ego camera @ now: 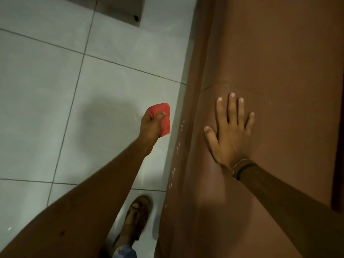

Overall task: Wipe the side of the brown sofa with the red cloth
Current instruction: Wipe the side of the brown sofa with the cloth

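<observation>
Beside the brown sofa (pixel 260 53), from our head view, we see one smooth, faintly glossy upholstered arm filling everything to the right, its rounded top crossed by a curved seam. Our right hand (pixel 229 135) lies flat on that rounded top, four fingers and thumb spread wide, palm pressed to the leather-like surface. Two thin bands (pixel 242 167) circle that wrist, one pale and one dark. Our left hand (pixel 150 127) hangs just off the sofa's outer side, fingers curled shut around the red cloth (pixel 163 118), which is one soft bunched wad bulging above and below our thumb; whether it touches the sofa we cannot tell. Down the sofa's outer side runs a scatter of small white specks (pixel 176 151). Away from the sofa spreads the floor (pixel 46 90), large pale grey matte tiles with thin dark grout lines. Low beside the sofa's base stands one foot in a brown strapped sandal (pixel 137 218).
</observation>
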Demonstrator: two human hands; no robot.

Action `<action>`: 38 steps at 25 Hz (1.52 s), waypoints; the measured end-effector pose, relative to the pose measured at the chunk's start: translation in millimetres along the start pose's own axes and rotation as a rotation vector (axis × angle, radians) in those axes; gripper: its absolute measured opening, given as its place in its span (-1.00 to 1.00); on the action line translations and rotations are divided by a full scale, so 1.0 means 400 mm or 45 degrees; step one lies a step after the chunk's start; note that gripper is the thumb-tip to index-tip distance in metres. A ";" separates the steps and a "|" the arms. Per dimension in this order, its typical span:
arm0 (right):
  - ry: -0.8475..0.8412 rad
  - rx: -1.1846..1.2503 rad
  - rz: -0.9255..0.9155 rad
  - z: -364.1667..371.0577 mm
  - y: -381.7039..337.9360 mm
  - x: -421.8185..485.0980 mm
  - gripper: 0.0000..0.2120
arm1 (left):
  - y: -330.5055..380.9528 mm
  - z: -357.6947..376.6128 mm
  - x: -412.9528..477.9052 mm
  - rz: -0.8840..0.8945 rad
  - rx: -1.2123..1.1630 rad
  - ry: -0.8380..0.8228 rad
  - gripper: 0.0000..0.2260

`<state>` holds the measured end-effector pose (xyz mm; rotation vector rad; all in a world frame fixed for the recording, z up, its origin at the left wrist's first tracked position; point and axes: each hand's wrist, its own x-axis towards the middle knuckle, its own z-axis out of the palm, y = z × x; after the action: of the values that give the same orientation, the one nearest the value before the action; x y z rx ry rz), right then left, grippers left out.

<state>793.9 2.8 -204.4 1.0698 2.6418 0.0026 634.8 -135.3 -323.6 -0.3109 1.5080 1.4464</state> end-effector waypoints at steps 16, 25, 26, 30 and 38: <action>0.246 -0.031 -0.036 0.075 0.003 0.011 -0.22 | -0.220 0.198 0.173 0.276 0.383 -0.202 -0.28; 0.254 -0.008 -0.058 0.080 0.003 0.011 -0.21 | -0.286 0.188 0.084 0.329 0.253 -0.229 -0.30; 0.266 -0.001 -0.060 0.083 0.006 0.012 -0.20 | -0.264 0.206 0.114 0.351 0.257 -0.240 -0.30; 0.315 -0.003 -0.073 0.097 0.008 0.012 -0.18 | -0.271 0.202 0.193 0.211 0.186 -0.214 -0.32; 0.286 -0.031 -0.064 0.089 0.003 0.012 -0.21 | -0.319 0.195 0.086 0.375 0.240 -0.227 -0.34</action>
<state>801.0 3.2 -239.8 1.0504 2.8588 0.1523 749.0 -85.5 -413.0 0.1579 1.5745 1.4996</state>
